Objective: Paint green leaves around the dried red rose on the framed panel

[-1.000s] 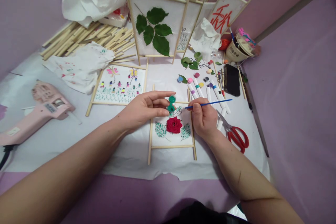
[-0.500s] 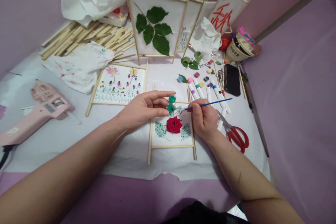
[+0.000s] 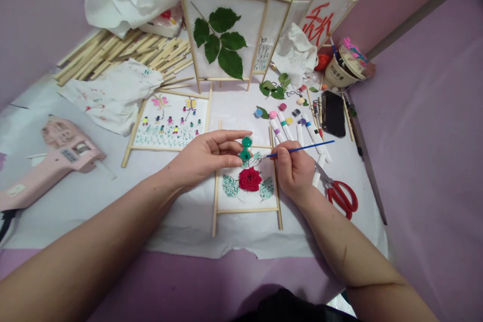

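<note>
Between its thumb and fingers, my left hand [image 3: 206,155] holds a small open paint pot [image 3: 245,154] of green paint, its lid flipped up. My right hand [image 3: 292,167] grips a thin blue paintbrush [image 3: 311,146], the tip pointing left over the upper part of a picture. That picture, a white panel in a wooden stick frame [image 3: 247,211], lies flat below both hands. A red rose [image 3: 249,179] sits at its middle, with green-dabbed leaves [image 3: 230,186] around it. The pot hides some of the upper leaves.
Red-handled scissors [image 3: 341,198] and several markers [image 3: 315,131] lie right of the frame, near a black phone [image 3: 334,114]. A pink glue gun [image 3: 64,153] rests at left. Behind stand framed panels, one with a green leaf sprig [image 3: 221,40], beside wooden sticks [image 3: 113,55].
Both hands keep nearly the same pose, pot and brush still held. The brush tip has shifted very slightly to the right. The view has moved a touch.
</note>
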The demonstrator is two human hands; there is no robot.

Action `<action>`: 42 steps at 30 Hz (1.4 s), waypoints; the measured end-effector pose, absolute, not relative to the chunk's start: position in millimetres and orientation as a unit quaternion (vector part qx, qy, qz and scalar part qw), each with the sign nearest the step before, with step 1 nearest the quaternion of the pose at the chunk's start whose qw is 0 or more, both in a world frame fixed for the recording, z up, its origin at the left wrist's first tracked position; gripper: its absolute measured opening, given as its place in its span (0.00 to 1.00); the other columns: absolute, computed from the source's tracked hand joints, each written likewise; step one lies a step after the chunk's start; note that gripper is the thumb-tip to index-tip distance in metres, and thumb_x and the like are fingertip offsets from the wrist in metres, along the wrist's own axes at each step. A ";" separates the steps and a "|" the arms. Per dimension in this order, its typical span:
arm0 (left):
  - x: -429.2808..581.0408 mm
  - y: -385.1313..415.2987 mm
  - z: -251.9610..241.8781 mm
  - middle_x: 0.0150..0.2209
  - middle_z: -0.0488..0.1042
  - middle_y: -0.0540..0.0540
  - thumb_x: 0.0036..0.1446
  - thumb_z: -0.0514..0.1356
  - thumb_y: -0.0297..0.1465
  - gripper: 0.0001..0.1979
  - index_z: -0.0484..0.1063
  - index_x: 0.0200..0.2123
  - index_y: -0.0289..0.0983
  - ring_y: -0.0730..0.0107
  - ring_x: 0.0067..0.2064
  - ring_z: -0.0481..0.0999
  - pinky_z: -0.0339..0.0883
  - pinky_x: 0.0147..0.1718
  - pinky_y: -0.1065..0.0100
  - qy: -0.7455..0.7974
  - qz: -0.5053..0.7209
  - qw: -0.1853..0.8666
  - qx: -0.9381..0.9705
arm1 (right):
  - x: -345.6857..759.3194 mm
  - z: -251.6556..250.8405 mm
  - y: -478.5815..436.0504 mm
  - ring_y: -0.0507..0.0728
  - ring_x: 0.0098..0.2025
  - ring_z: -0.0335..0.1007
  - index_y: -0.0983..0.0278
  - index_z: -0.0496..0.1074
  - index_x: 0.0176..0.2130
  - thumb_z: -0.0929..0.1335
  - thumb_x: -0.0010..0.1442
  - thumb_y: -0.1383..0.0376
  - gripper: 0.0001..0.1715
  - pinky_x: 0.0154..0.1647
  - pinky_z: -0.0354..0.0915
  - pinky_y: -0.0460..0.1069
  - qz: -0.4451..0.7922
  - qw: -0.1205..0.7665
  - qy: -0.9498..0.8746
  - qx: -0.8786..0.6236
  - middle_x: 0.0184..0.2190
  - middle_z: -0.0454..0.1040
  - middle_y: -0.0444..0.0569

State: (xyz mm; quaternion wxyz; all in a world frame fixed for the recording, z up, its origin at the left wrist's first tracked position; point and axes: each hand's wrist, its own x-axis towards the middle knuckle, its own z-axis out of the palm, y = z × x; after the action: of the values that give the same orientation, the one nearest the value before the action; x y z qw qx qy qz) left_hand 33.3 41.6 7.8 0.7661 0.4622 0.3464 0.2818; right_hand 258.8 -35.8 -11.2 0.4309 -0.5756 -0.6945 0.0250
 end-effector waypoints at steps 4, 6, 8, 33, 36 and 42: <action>33.6 42.1 7.5 0.37 0.80 0.49 0.44 0.77 0.26 0.28 0.84 0.51 0.45 0.71 0.38 0.77 0.74 0.45 0.65 0.345 0.282 0.771 0.455 | 258.6 -11.4 -35.7 0.55 0.31 0.74 0.59 0.72 0.38 0.62 0.73 0.63 0.13 0.34 0.67 0.51 0.037 0.433 -0.704 -0.562 0.31 0.79 0.46; 33.9 42.2 7.9 0.37 0.80 0.50 0.44 0.77 0.25 0.27 0.85 0.50 0.46 0.73 0.38 0.77 0.73 0.43 0.67 0.340 0.282 0.778 0.447 | 259.0 -12.6 -35.2 0.55 0.32 0.74 0.59 0.72 0.38 0.62 0.73 0.63 0.12 0.35 0.67 0.51 0.041 0.424 -0.707 -0.564 0.31 0.79 0.46; 34.0 42.0 8.5 0.36 0.80 0.51 0.44 0.76 0.24 0.26 0.85 0.49 0.46 0.74 0.37 0.77 0.73 0.42 0.69 0.336 0.283 0.783 0.441 | 259.8 -14.0 -34.7 0.55 0.32 0.74 0.59 0.72 0.38 0.62 0.73 0.62 0.12 0.35 0.67 0.52 0.042 0.417 -0.705 -0.572 0.31 0.78 0.47; 33.8 41.0 10.4 0.37 0.80 0.50 0.44 0.76 0.26 0.28 0.84 0.51 0.44 0.72 0.38 0.77 0.74 0.44 0.66 0.351 0.277 0.773 0.449 | 260.4 -11.7 -34.1 0.57 0.36 0.75 0.60 0.72 0.36 0.60 0.72 0.63 0.16 0.39 0.69 0.54 0.029 0.437 -0.680 -0.588 0.33 0.79 0.49; 33.8 40.6 10.2 0.37 0.80 0.50 0.44 0.76 0.26 0.28 0.84 0.51 0.44 0.72 0.38 0.77 0.74 0.44 0.67 0.351 0.278 0.773 0.450 | 260.7 -12.4 -34.2 0.58 0.37 0.76 0.60 0.73 0.35 0.60 0.72 0.63 0.16 0.39 0.70 0.54 0.025 0.446 -0.679 -0.582 0.33 0.79 0.49; 34.0 40.3 9.7 0.37 0.79 0.51 0.44 0.76 0.25 0.27 0.85 0.50 0.45 0.74 0.37 0.76 0.73 0.42 0.69 0.350 0.281 0.772 0.449 | 261.4 -14.1 -33.5 0.57 0.36 0.75 0.60 0.72 0.36 0.60 0.72 0.64 0.16 0.39 0.69 0.54 0.021 0.438 -0.688 -0.578 0.33 0.79 0.48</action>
State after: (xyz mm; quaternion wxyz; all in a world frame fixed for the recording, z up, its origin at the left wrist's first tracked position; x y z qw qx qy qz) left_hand 34.0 40.3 9.7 0.7724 0.4491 0.3504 0.2811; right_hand 261.4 -33.5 -14.1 0.4381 -0.5778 -0.6883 0.0206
